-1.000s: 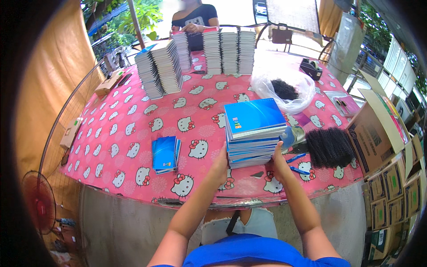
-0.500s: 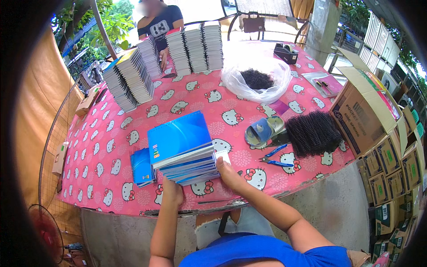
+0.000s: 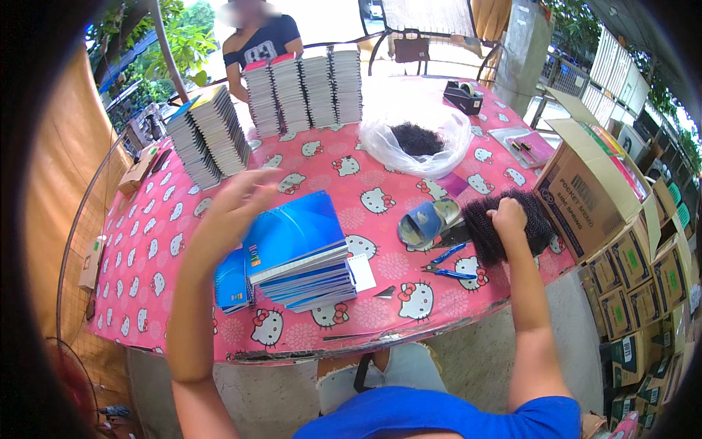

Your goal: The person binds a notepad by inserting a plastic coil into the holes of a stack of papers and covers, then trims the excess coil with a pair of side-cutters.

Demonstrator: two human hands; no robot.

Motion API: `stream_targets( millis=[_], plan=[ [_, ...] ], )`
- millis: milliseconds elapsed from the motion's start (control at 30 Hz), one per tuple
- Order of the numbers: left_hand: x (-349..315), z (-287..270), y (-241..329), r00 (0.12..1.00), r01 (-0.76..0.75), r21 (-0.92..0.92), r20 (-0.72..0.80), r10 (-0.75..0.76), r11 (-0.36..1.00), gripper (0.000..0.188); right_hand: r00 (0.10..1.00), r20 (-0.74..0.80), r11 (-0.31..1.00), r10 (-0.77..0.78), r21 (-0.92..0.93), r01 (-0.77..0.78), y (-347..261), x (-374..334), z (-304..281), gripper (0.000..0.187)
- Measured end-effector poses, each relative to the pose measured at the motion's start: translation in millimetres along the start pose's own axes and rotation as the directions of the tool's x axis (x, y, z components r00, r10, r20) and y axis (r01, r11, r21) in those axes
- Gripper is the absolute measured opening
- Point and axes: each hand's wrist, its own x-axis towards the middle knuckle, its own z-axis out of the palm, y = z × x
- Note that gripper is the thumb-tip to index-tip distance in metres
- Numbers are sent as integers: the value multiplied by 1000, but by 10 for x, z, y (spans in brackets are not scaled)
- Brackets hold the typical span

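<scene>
A stack of blue-covered notebooks (image 3: 298, 238) stands in front of me on the pink patterned tablecloth. My left hand (image 3: 232, 214), somewhat blurred, is raised beside the stack's upper left corner, fingers stretched out and holding nothing I can see. Over on the right, my right hand (image 3: 508, 218) has its fingers closed at a pile of black plastic spiral coils (image 3: 479, 233); the fingertips are partly hidden. Another small blue notebook pile (image 3: 232, 282) lies left of the stack. Just right of the stack lies a small white notepad (image 3: 361, 272).
Blue-handled cutting pliers (image 3: 452, 265) and a blue sandal (image 3: 421, 224) lie left of the coils. Behind them is a plastic bag of black scraps (image 3: 417, 139). Tall notebook stacks (image 3: 311, 91) line the far side, before a seated person. An open carton (image 3: 585, 197) stands right.
Both hands have let go of the blue notebook stack, which now rests on the table. My right hand has moved right to the coils; my left has risen. The far person has placed another notebook stack.
</scene>
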Motion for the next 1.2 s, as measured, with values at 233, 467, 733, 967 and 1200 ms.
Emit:
stream_targets(
  millis=[233,467,733,967,1200],
  plan=[
    [347,79,43,904,221,137,343,-256,966,31,990,-71,983,-118,133,127,59,147,8,28],
    [-85,51,474,956,-257,304,-62,288,917,29,923,-207,766,-325,514,385,-335,-45,-619,21],
    [140,-190,453,998,-22,-124,50,29,992,22,774,-231,175,-590,899,402,-1566,-636,-1262,22],
    [246,162,-38,992,-94,189,102,75,978,32,773,-113,240,-624,914,328,-1561,-834,-1130,20],
    [61,115,256,996,-57,122,-57,64,991,21,743,-190,40,-642,959,280,-1685,-894,-1309,16]
  ],
)
